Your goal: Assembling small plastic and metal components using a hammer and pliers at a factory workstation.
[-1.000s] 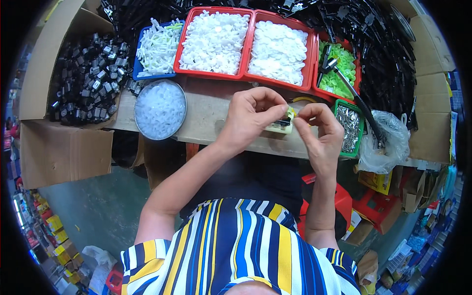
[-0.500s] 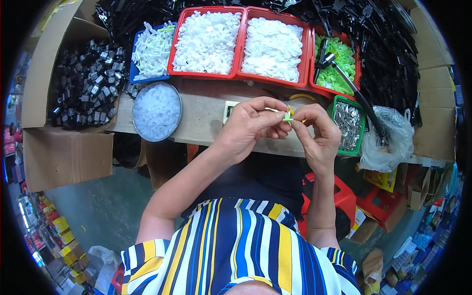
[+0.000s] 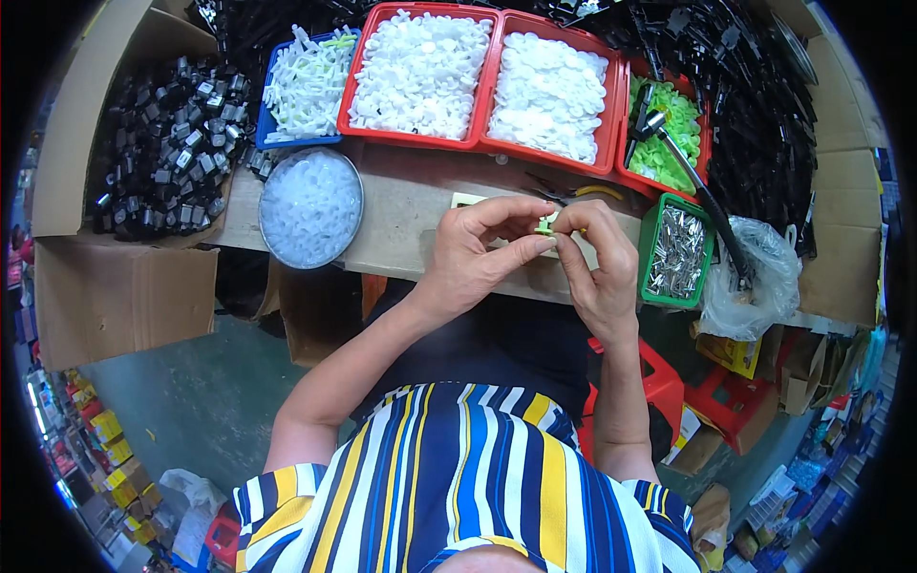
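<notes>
Over the near edge of the workbench, my left hand (image 3: 482, 246) and my right hand (image 3: 600, 260) meet fingertip to fingertip. Between them is a small green plastic piece (image 3: 544, 229), with a paler bit at its top; its exact shape is too small to make out. My left thumb and index finger pinch it from one side, and the right thumb and index finger close on it from the other. Behind the hands lie pliers with yellow handles (image 3: 598, 192). A cream-coloured block (image 3: 465, 201) is partly covered by my left hand.
Red trays (image 3: 485, 86) of white plastic parts stand at the back, beside a blue tray (image 3: 260, 134) and a red tray of green parts (image 3: 666, 134). A round tin (image 3: 311, 208) sits left. Metal pins fill a green tray (image 3: 678, 250); a black flexible arm (image 3: 716, 210) crosses near it.
The view has shifted slightly, so the trays sit a little further right and higher. My right hand has drawn closer to the left, and both fingertips have turned the green piece.
</notes>
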Demonstrator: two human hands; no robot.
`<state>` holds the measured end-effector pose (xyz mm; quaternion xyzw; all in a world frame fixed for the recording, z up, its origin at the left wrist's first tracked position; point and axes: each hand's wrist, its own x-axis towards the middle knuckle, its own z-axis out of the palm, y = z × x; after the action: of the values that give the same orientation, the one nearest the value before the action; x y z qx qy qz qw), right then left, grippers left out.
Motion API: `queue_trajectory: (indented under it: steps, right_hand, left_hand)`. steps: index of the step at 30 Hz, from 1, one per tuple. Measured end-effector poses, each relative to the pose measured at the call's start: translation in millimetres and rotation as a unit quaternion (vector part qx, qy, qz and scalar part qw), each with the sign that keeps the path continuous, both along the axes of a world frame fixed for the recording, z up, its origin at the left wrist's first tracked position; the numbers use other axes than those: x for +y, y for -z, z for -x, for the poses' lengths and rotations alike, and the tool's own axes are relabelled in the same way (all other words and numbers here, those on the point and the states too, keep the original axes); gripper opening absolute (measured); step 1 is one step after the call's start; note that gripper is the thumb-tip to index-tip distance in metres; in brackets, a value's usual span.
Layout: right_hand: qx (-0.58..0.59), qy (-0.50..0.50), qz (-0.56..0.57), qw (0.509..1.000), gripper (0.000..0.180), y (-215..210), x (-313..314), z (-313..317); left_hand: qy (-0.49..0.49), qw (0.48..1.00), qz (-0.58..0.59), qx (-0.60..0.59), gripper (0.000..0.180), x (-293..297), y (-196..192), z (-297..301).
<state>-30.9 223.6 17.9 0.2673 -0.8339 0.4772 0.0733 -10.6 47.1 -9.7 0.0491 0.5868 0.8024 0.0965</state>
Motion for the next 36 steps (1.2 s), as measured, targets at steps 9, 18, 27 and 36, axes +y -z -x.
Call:
queue_trajectory:
  steps: [9, 18, 27, 36]
  right_hand:
    - [0.022, 0.008, -0.093, 0.995, 0.013, 22, -6, 9]
    - [0.02, -0.011, -0.15, 0.988, 0.01, 25, -10, 9]
    - [0.001, -0.011, -0.161, 0.987, 0.013, 22, -6, 12]
    - [0.11, -0.028, -0.202, 0.973, 0.026, 29, -7, 1]
  left_hand:
    - [-0.155, 0.854, 0.393, 0.304, 0.037, -18, 4, -4]
    - [-0.119, 0.757, 0.502, 0.401, 0.029, -16, 23, -16]
    - [-0.108, 0.704, 0.56, 0.423, 0.028, -12, 32, -16]
    - [-0.108, 0.682, 0.575, 0.439, 0.032, -15, 29, -17]
